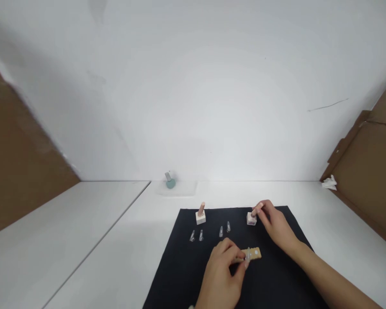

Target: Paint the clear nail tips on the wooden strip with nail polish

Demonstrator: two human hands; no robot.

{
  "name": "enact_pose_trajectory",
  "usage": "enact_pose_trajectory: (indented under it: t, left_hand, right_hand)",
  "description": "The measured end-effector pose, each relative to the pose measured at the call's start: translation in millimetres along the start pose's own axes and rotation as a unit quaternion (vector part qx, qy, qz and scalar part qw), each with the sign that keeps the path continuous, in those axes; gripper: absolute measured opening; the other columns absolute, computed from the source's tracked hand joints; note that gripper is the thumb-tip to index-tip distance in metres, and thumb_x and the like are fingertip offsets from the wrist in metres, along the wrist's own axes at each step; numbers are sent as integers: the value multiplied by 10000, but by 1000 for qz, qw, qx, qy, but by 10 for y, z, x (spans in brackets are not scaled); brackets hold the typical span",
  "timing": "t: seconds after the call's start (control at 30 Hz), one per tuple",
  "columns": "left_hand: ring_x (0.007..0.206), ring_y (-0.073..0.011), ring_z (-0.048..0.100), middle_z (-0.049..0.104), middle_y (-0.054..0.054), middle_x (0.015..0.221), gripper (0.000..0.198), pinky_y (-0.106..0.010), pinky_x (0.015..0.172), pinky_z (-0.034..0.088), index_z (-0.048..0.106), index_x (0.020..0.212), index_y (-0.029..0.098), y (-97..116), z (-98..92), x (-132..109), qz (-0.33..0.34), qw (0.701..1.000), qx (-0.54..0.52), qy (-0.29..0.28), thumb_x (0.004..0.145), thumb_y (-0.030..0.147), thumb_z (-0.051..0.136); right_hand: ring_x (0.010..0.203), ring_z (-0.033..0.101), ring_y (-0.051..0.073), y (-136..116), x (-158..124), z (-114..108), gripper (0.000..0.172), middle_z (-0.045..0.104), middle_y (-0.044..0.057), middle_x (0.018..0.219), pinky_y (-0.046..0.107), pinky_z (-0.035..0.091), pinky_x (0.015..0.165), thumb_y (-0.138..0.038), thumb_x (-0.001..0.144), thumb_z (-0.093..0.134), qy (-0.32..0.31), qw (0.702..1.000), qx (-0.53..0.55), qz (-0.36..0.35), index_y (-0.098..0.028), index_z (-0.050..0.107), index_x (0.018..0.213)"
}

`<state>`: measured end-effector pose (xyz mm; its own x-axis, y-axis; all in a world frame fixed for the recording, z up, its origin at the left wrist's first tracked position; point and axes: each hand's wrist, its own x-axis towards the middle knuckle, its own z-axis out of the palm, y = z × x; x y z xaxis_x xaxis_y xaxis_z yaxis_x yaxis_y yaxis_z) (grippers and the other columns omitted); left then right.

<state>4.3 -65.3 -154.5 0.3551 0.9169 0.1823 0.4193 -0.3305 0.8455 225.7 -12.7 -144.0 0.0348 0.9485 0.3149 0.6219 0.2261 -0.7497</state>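
My left hand (220, 274) pinches a small clear plastic tube (248, 255) just above a wooden strip with round holes (253, 253). My right hand (273, 223) has its fingers on a wooden peg (256, 209) that leans out of a small white block (251, 219). Farther left, a second white block (200, 218) holds an upright wooden peg (201, 209). Several small clear tubes (221, 231) lie between the blocks and the strip, all on a black mat (176, 274). My left hand hides the left end of the strip.
The mat lies on a white table (99, 231) with a seam running across it. At the back stands a teal round object (170, 183) on a translucent sheet (183, 189). Brown cardboard walls rise at both sides, and a white wall stands behind.
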Motion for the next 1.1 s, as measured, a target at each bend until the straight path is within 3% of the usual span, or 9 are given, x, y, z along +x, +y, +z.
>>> enact_pose_trajectory:
  t: [0.23,0.43,0.53,0.67,0.8,0.97,1.1]
  left_hand:
    - [947,-266,668,719,-50,944,151,-408,871,501,780,803,228,60,121,-102,-8,992,104,-68,832,103,701]
    - [998,-300,692,762,-57,963,204,-468,916,491,814,839,245,66,140,-118,-1,983,168,-78,829,71,708]
    - [1003,-299,708,764,-61,981,222,-489,965,488,837,916,265,22,123,-136,2,980,176,-88,842,90,721]
    - [982,-291,717,769,-79,1021,254,-440,918,529,838,1008,236,-45,109,-196,11,979,175,-102,843,84,717]
    - [999,-293,715,771,-71,1063,300,-453,952,514,807,1027,219,1,107,-211,9,984,168,-63,786,49,750]
    - [975,-304,690,759,-79,1015,152,-423,880,501,781,871,211,185,164,-48,45,973,194,-114,836,92,693]
    - [874,-265,707,764,-67,926,261,-344,778,479,738,783,202,208,206,44,28,967,216,-131,777,-16,595]
  right_hand:
    - [997,738,281,-59,-32,30,196,765,101,1095,419,539,905,-422,1013,469,-5,999,-44,-1,-259,574,1044]
    - [837,751,252,-67,-18,19,163,778,52,936,356,538,777,-398,1029,432,-17,999,-39,11,-275,531,991]
    - [827,750,249,-73,-19,10,146,772,42,915,353,536,791,-379,1025,429,-21,999,-33,9,-279,521,970]
    - [838,754,244,-61,-20,9,147,768,42,933,353,541,816,-366,1025,429,-25,999,-26,5,-280,516,944]
    - [813,752,238,-48,-6,21,155,760,32,897,351,542,804,-374,1033,416,-24,999,-21,2,-278,503,948]
    - [808,744,233,-32,14,25,179,761,37,909,346,538,799,-383,1041,415,-27,999,-18,-6,-275,516,940]
    - [812,747,233,-16,14,12,195,764,34,905,344,538,803,-392,1044,410,-31,999,-15,-7,-277,525,936]
